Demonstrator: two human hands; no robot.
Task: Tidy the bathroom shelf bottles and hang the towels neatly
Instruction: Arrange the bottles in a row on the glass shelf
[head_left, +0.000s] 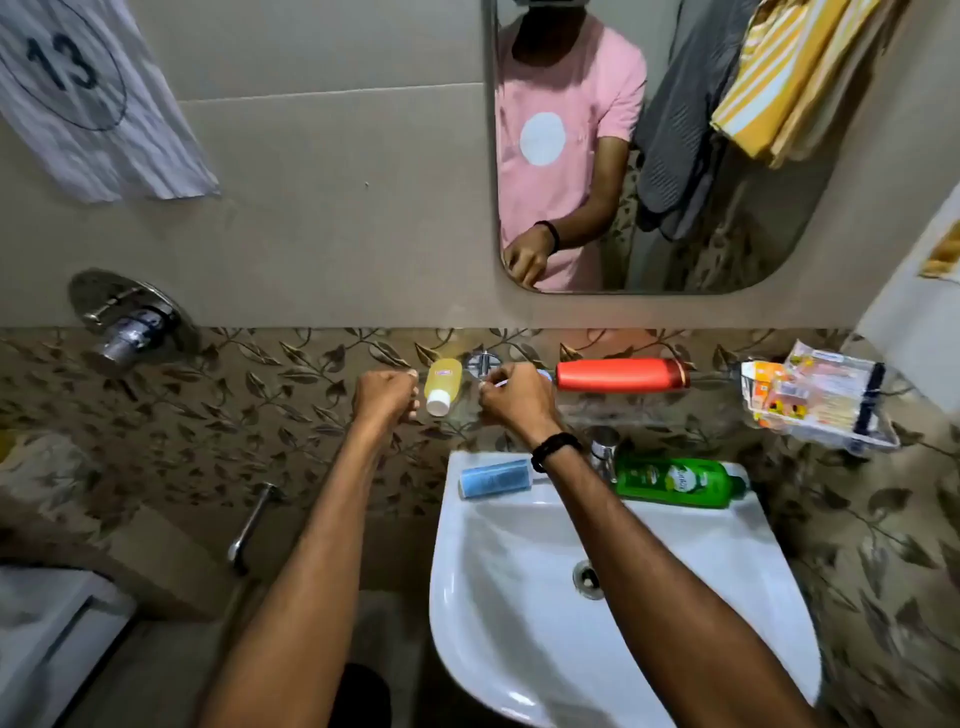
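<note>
Along the glass shelf (597, 410) under the mirror (649, 156) both my hands are raised. My left hand (384, 400) is curled into a fist at the shelf's left end, just beside the yellow bottle (442, 385), and I cannot tell whether it grips anything. My right hand (514, 400) is closed too, pinching something small and pale that I cannot make out, with a black band on the wrist. The yellow bottle lies on its side between my hands, its white cap pointing toward me. To the right, the orange bottle (621, 375) lies lengthwise along the back of the shelf, smooth and cylindrical, with bare glass in front of it. At the far right end a heap of crinkled sachets and packets (815, 400) hangs over the shelf's edge.

Below, the white ceramic basin (519, 597) is glossy and rounded. On its back rim a blue tube (496, 478) lies left of the chrome tap (602, 452), and a green bottle (675, 482) lies on its side to the right. The bowl itself is open.

The wall is plain beige tile above and a leaf-patterned band behind the shelf. A white striped cloth (88, 98) hangs at upper left. In the mirror a grey towel (680, 130) and a yellow striped towel (779, 78) hang bunched together.
</note>
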